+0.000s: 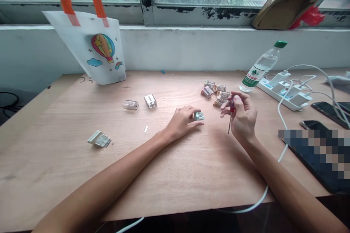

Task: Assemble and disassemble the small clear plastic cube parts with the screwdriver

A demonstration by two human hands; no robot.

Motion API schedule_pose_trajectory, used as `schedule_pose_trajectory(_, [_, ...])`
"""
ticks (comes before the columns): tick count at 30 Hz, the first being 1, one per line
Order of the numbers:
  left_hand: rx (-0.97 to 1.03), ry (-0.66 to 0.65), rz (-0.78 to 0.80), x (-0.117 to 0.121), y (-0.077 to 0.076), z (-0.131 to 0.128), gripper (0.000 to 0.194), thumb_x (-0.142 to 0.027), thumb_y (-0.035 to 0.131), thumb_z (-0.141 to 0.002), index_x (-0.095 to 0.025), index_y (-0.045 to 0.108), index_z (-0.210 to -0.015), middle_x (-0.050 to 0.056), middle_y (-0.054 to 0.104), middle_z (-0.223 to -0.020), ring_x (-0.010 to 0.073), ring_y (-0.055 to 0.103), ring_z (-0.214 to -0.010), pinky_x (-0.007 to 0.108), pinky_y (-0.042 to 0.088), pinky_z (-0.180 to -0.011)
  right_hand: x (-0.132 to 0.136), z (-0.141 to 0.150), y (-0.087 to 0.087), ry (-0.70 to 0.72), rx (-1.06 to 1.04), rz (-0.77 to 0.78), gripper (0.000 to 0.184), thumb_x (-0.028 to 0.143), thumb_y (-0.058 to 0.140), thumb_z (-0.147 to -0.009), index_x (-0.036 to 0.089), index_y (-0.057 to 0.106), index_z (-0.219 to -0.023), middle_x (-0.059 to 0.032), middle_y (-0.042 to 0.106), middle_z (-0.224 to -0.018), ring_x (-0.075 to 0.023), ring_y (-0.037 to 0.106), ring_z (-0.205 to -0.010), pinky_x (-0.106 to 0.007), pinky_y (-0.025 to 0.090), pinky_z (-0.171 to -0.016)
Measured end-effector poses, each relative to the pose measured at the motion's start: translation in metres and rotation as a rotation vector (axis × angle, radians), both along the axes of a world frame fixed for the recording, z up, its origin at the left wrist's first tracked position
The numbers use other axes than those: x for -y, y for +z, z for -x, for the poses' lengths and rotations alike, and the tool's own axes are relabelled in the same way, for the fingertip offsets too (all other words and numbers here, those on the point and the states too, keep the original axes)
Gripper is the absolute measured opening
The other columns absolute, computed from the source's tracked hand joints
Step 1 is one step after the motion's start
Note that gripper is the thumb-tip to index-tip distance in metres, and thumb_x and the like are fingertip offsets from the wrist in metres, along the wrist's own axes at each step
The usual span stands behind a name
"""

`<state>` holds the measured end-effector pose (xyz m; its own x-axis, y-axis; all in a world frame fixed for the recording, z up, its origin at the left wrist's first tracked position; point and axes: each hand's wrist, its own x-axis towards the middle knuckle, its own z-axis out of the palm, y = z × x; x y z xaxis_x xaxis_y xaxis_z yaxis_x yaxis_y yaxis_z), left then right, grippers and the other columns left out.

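Observation:
My left hand (182, 122) rests on the table, its thumb and fingers closed around a small green-and-clear pencil sharpener (199, 116). Raised off the wood to the right, my right hand (242, 116) grips a small screwdriver (229, 123), its thin metal shaft pointing down and a bit of red handle showing between the fingers. Beyond the hands lies a pile of several clear and brownish sharpeners (207, 92). A clear plastic case (130, 105) and another sharpener (150, 101) sit to the left. A small flat blade (146, 129) lies nearer to me.
A little clear bag (100, 139) lies at the left. Behind it stands a white bag with orange handles (104, 54). On the right are a water bottle (258, 69), a power strip (281, 91) with white cables, and dark phones (314, 125). One cable runs under my right forearm.

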<state>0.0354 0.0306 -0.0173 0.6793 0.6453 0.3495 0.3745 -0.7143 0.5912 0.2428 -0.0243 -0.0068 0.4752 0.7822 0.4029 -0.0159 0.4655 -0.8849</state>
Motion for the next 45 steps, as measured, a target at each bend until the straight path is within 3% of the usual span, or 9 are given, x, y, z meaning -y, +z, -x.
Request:
schedule_pose_trajectory(4, [0.120, 0.036, 0.001, 0.013, 0.005, 0.033, 0.041, -0.039, 0.076, -0.086, -0.020, 0.061, -0.119, 0.007, 0.071, -0.112, 0.0205, 0.066, -0.097, 0.038, 0.047, -0.095, -0.009, 0.016, -0.020, 0.165, 0.045, 0.234, 0.033, 0.046, 0.065, -0.089, 0.021, 0.062, -0.110, 0.0016, 0.060, -0.091, -0.0050, 0.045, -0.049, -0.017, 0.032, -0.037])
schedule_pose_trajectory(7, [0.153, 0.064, -0.010, 0.025, 0.010, 0.069, 0.039, -0.040, 0.076, -0.086, -0.021, 0.062, -0.117, 0.007, 0.071, -0.115, 0.0209, 0.067, -0.101, 0.038, 0.048, -0.098, -0.023, 0.046, -0.030, 0.244, 0.341, 0.361, 0.031, 0.044, 0.058, -0.092, 0.017, 0.065, -0.107, -0.0026, 0.066, -0.093, -0.0108, 0.054, -0.060, -0.023, 0.044, -0.051])
schedule_pose_trajectory(15, [0.234, 0.342, -0.159, 0.015, 0.028, 0.135, 0.035, -0.045, 0.073, -0.086, -0.022, 0.066, -0.113, 0.005, 0.073, -0.101, 0.0200, 0.066, -0.092, 0.036, 0.052, -0.091, -0.077, 0.150, -0.021, -0.012, 1.291, 0.280, 0.036, 0.021, 0.038, -0.102, 0.017, 0.061, -0.130, -0.0185, 0.061, -0.134, -0.0316, 0.056, -0.116, -0.044, 0.043, -0.095])
schedule_pose_trajectory(18, [0.225, 0.424, -0.219, 0.003, 0.029, 0.145, 0.036, -0.046, 0.071, -0.087, -0.023, 0.065, -0.115, 0.005, 0.073, -0.105, 0.0194, 0.066, -0.091, 0.036, 0.052, -0.089, -0.089, 0.168, -0.018, -0.120, 1.240, 0.231, 0.040, 0.025, 0.033, -0.105, 0.014, 0.056, -0.136, -0.0203, 0.050, -0.148, -0.0341, 0.046, -0.130, -0.048, 0.035, -0.105])
schedule_pose_trajectory(25, [0.275, 0.547, -0.155, -0.003, 0.026, 0.151, 0.031, -0.047, 0.058, -0.095, -0.021, 0.067, -0.111, 0.004, 0.072, -0.096, 0.0182, 0.066, -0.086, 0.032, 0.051, -0.085, -0.080, 0.204, -0.017, 0.048, 1.252, 0.106, 0.053, 0.047, 0.049, -0.101, 0.015, 0.049, -0.143, -0.0189, 0.056, -0.138, -0.0324, 0.049, -0.126, -0.042, 0.039, -0.102])
schedule_pose_trajectory(29, [0.262, 0.632, -0.211, -0.003, 0.028, 0.151, 0.030, -0.045, 0.053, -0.097, -0.021, 0.066, -0.110, 0.005, 0.072, -0.100, 0.0196, 0.065, -0.091, 0.034, 0.048, -0.090, -0.074, 0.204, -0.018, 0.044, 1.281, 0.167, 0.044, 0.033, 0.047, -0.101, 0.017, 0.049, -0.142, -0.0169, 0.062, -0.125, -0.0311, 0.055, -0.117, -0.042, 0.042, -0.097])
schedule_pose_trajectory(35, [0.318, 0.729, -0.197, -0.009, 0.030, 0.160, 0.038, -0.052, 0.049, -0.098, -0.020, 0.066, -0.107, 0.004, 0.068, -0.085, 0.0189, 0.062, -0.080, 0.031, 0.049, -0.078, -0.074, 0.201, -0.017, -0.067, 1.237, 0.057, 0.048, 0.014, 0.044, -0.097, 0.012, 0.048, -0.145, -0.0200, 0.044, -0.154, -0.0351, 0.038, -0.139, -0.052, 0.031, -0.113])
schedule_pose_trajectory(41, [0.404, 0.782, -0.376, -0.010, 0.026, 0.167, 0.045, -0.055, 0.045, -0.100, -0.020, 0.058, -0.125, 0.010, 0.068, -0.117, 0.0210, 0.063, -0.095, 0.036, 0.046, -0.095, -0.090, 0.258, -0.015, 0.303, 1.117, -0.259, 0.036, 0.019, 0.050, -0.099, 0.017, 0.060, -0.133, -0.0148, 0.062, -0.137, -0.0277, 0.054, -0.126, -0.043, 0.045, -0.107])
schedule_pose_trajectory(45, [0.416, 0.802, -0.409, -0.009, 0.020, 0.166, 0.047, -0.056, 0.040, -0.102, -0.021, 0.055, -0.130, 0.012, 0.066, -0.126, 0.0226, 0.064, -0.104, 0.039, 0.044, -0.100, -0.098, 0.264, -0.020, 0.413, 1.015, -0.279, 0.035, 0.012, 0.052, -0.096, 0.018, 0.065, -0.129, -0.0133, 0.066, -0.131, -0.0253, 0.060, -0.122, -0.041, 0.047, -0.106])
